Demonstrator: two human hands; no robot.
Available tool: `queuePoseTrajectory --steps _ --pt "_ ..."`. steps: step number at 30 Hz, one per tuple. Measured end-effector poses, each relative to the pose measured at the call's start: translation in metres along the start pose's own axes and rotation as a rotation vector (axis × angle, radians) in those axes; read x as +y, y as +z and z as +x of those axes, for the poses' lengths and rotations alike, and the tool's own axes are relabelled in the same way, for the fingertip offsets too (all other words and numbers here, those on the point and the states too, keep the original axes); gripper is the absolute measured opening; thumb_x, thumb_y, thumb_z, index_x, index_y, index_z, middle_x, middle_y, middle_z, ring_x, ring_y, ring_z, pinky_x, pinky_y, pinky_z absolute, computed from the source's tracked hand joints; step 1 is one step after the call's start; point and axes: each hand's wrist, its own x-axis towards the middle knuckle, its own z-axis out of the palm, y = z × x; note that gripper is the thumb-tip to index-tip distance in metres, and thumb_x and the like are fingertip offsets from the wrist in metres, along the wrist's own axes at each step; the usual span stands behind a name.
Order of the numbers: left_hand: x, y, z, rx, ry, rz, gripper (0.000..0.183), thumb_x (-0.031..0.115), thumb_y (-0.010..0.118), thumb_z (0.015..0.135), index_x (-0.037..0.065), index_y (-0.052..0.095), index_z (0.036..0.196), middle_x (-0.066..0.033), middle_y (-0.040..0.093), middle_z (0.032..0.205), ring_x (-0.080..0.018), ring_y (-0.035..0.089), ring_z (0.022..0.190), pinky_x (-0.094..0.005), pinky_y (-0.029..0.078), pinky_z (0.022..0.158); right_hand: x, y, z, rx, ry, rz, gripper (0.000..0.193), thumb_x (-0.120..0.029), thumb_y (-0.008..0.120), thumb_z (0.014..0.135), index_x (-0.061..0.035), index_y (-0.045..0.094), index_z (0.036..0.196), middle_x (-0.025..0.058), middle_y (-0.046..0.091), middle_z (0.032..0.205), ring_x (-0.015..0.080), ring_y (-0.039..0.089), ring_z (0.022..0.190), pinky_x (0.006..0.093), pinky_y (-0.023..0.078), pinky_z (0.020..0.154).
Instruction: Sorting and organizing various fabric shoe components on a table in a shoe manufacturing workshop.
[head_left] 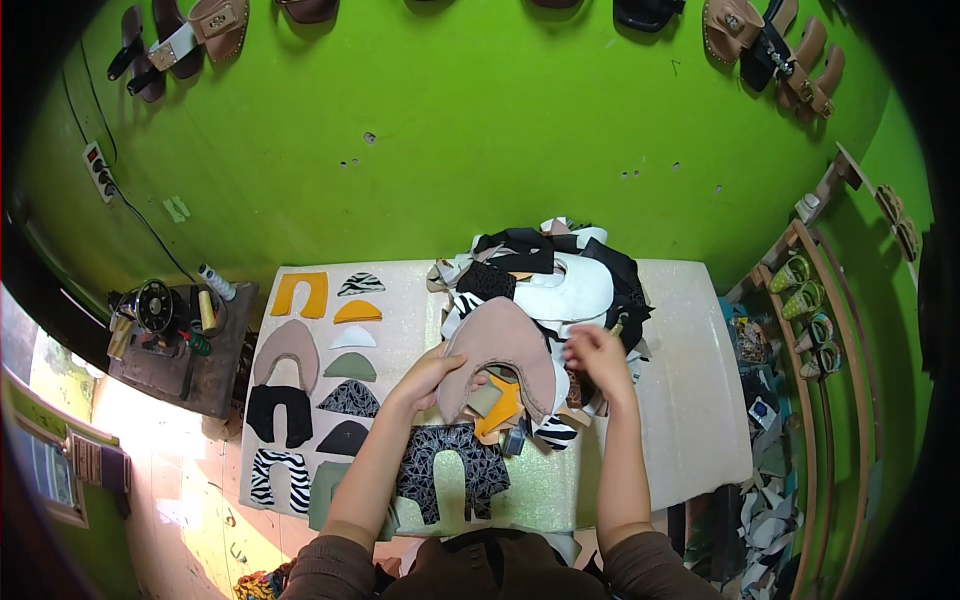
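Observation:
A dusty-pink horseshoe-shaped shoe upper piece [503, 318] is held up over the middle of the table, its curved end pointing away from me. My left hand [436, 377] grips its left edge, thumb on top and fingers underneath. Just off its right side is my right hand [598, 360], with fingers curled together; a slim, dull-coloured tip shows beside them, too small to name. Below the pink piece lie a yellow scrap [500, 408] and a zebra-striped scrap [556, 432]. Closer to me rests a black patterned horseshoe piece [428, 470].
Cut pieces, including a yellow horseshoe [287, 284] and a green half-moon [350, 368], line the left of the pale table [690, 400]. Behind my hands rises a scrap pile [520, 245]. A sewing machine [153, 308] stands left; a wooden rack [815, 260] with sandals, right.

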Motion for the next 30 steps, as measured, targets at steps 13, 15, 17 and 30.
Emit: queuePoseTrajectory --steps 13,15,17,30 --pt "0.003 0.0 -0.005 0.024 0.017 -0.086 0.043 0.01 0.044 0.091 0.002 0.029 0.13 -0.0191 0.054 0.105 -0.0261 0.063 0.085 -0.0337 0.055 0.071 -0.043 -0.015 0.051 0.299 -0.058 0.092 0.019 -0.016 0.064 0.079 -0.0026 0.052 0.081 -0.0022 0.046 0.064 0.0056 0.043 0.055 0.0215 0.032 0.047" --pt "0.002 -0.001 -0.002 0.008 0.02 -0.092 0.043 0.009 0.044 0.091 0.001 0.029 0.13 -0.0193 0.054 0.105 -0.0264 0.063 0.085 -0.0334 0.055 0.072 -0.055 -0.017 0.054 0.186 -0.216 0.064 0.015 -0.014 0.062 0.081 -0.003 0.052 0.081 -0.0007 0.05 0.069 0.0059 0.046 0.059 0.021 0.036 0.05" --pt "0.002 -0.001 -0.002 -0.009 0.023 -0.097 0.043 0.009 0.044 0.09 0.0 0.029 0.129 -0.0195 0.054 0.106 -0.0266 0.063 0.085 -0.0331 0.055 0.072 -0.074 -0.016 0.052 0.147 -0.185 0.209 0.014 -0.012 0.06 0.083 -0.0037 0.05 0.083 0.0012 0.053 0.073 0.0069 0.049 0.062 0.0203 0.04 0.055" --pt "0.003 0.004 -0.006 0.025 0.048 -0.118 0.04 0.009 0.044 0.09 -0.001 0.033 0.127 -0.0195 0.054 0.107 -0.0276 0.062 0.087 -0.0336 0.054 0.073 -0.149 0.007 0.005 0.143 -0.568 -0.007 0.031 -0.012 0.058 0.085 0.0001 0.045 0.111 0.0086 0.055 0.094 0.013 0.056 0.082 0.0248 0.047 0.07"
